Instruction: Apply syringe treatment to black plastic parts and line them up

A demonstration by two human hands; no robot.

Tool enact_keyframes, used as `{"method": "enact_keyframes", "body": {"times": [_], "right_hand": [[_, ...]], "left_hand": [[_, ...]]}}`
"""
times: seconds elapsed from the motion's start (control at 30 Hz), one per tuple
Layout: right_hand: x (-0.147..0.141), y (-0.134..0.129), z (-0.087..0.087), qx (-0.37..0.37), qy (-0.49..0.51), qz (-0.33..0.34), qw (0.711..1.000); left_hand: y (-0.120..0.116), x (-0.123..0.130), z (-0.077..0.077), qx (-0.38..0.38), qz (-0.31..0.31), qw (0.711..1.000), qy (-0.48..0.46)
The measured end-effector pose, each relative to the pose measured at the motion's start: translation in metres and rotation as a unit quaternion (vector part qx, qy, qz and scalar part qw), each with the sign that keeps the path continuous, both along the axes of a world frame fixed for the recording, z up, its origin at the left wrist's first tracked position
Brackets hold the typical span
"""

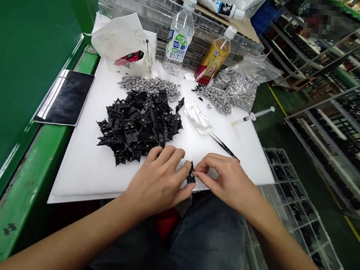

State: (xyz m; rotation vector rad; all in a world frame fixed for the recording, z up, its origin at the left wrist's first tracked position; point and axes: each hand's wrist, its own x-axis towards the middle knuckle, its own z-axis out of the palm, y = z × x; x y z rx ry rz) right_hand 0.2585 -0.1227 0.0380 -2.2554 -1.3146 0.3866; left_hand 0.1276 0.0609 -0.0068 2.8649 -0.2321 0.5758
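1. Left grip curls narrow, its fingertips against the left side of a small black plastic part.
2. That part stands roughly upright between both hands, over the near edge of a white plastic board; its long axis is hard to tell.
3. Right grip pinches it narrowly from the right, about equally near.
4. Farther out, a heap of black plastic parts lies left and slim tweezers right; neither blocks the hands.

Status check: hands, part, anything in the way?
Left hand and right hand pinching small black plastic part. Black parts pile just beyond left hand. Tweezers lying just past right hand.
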Motion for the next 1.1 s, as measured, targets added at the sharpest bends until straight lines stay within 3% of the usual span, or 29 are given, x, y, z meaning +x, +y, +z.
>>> {"method": "enact_keyframes", "body": {"times": [0.33, 0.5, 0.6, 0.67, 0.77, 0.9, 1.0, 1.1], "right_hand": [[-0.008, 0.001, 0.001, 0.001, -0.04, 0.005, 0.999], [-0.013, -0.003, -0.002, 0.028, -0.049, -0.004, 0.998], [-0.007, -0.006, 0.004, 0.048, -0.046, 0.011, 0.998], [0.008, -0.005, 0.012, 0.085, -0.03, 0.012, 0.996], [0.048, 0.005, 0.02, 0.137, -0.085, -0.05, 0.986], [0.116, 0.04, 0.014, 0.052, -0.222, -0.088, 0.97], [0.154, 0.066, 0.001, 0.018, -0.241, -0.098, 0.965], [0.172, 0.079, -0.009, -0.007, -0.24, -0.086, 0.967]], "left_hand": [[0.0, 0.0, -0.001, 0.005, -0.002, 1.0, -0.02], [0.0, 0.0, -0.002, -0.002, -0.004, 1.0, -0.019], [0.001, 0.0, -0.003, -0.004, -0.003, 1.0, -0.025], [0.001, 0.0, -0.003, -0.006, 0.0, 1.0, -0.027], [0.0, 0.0, -0.002, -0.008, 0.004, 1.0, -0.025], [0.0, 0.0, -0.002, -0.009, 0.005, 1.0, -0.026], [0.0, 0.0, -0.002, -0.009, 0.004, 1.0, -0.023], [0.001, 0.0, -0.003, -0.008, 0.002, 1.0, -0.017]]}}
